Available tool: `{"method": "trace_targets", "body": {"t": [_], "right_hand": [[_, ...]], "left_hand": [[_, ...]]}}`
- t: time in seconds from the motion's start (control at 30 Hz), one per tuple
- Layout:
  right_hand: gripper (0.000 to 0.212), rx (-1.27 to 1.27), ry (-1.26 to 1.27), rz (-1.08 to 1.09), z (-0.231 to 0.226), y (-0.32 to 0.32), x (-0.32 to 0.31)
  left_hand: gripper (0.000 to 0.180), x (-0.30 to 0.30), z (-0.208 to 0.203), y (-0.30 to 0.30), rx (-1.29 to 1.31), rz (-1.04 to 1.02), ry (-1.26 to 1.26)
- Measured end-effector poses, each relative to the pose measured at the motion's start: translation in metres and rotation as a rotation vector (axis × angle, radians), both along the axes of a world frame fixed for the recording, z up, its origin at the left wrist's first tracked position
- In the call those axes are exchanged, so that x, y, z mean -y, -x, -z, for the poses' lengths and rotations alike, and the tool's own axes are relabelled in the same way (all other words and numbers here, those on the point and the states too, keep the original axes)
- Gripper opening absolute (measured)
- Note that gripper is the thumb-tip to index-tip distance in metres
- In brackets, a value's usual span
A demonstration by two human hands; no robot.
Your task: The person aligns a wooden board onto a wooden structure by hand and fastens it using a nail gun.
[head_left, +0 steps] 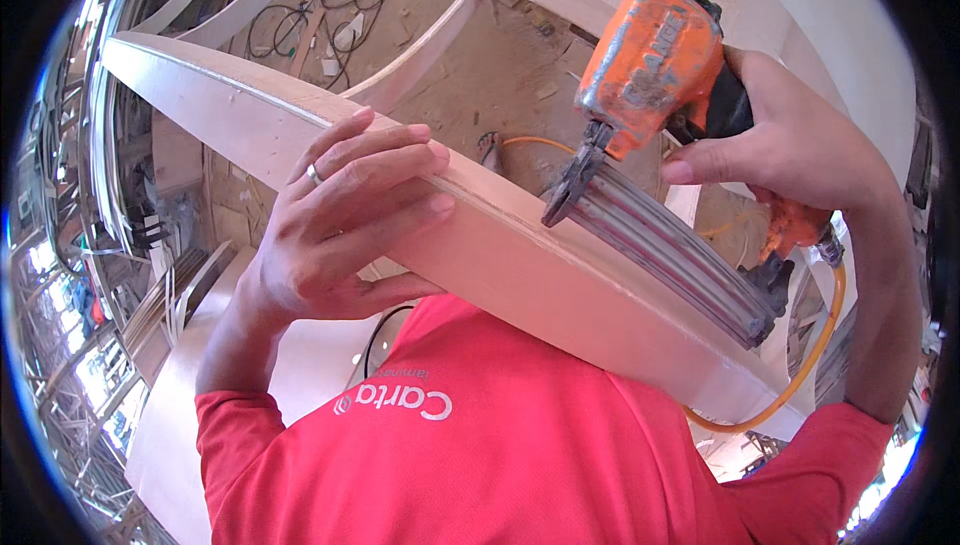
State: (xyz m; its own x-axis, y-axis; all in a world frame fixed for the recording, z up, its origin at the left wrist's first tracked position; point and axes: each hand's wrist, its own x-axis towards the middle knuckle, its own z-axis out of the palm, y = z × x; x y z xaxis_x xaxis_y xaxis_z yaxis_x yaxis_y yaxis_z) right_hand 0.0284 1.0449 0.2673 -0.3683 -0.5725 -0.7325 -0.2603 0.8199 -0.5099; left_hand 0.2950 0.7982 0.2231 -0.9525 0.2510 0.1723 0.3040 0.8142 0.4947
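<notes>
A long curved plywood-faced wooden piece (520,280) runs slantwise in front of my chest, from upper left to lower right. My left hand (345,210), wearing a ring, holds it with fingers over the upper edge and thumb against the near face. In my right hand (800,135) is an orange pneumatic nail gun (650,65), gripped by its handle. The gun's dark nose (575,180) is at the wood's upper edge, though contact is hard to make out. Its long grey magazine (680,250) slants down to the right. Whether the trigger is pressed cannot be seen.
An orange air hose (825,345) loops from the gun's handle past my right arm. Curved wooden ribs (425,45) and a broad pale panel (830,35) stand beyond. Black cables (285,30) and scraps lie on the dusty floor. Stacked strips (165,300) are at left.
</notes>
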Motion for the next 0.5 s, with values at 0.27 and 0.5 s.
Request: {"method": "trace_targets", "body": {"t": [0.27,0.5], "right_hand": [[0.079,0.019,0.125,-0.003,0.0056,0.0002,-0.0023],[0.080,0.021,0.092,-0.014,0.0039,-0.0006,-0.0013]], "left_hand": [[0.060,0.0020,0.0025,0.0069,-0.016,0.032,-0.041],[0.065,0.0016,0.0032,0.0082,-0.009,0.025,-0.069]]}}
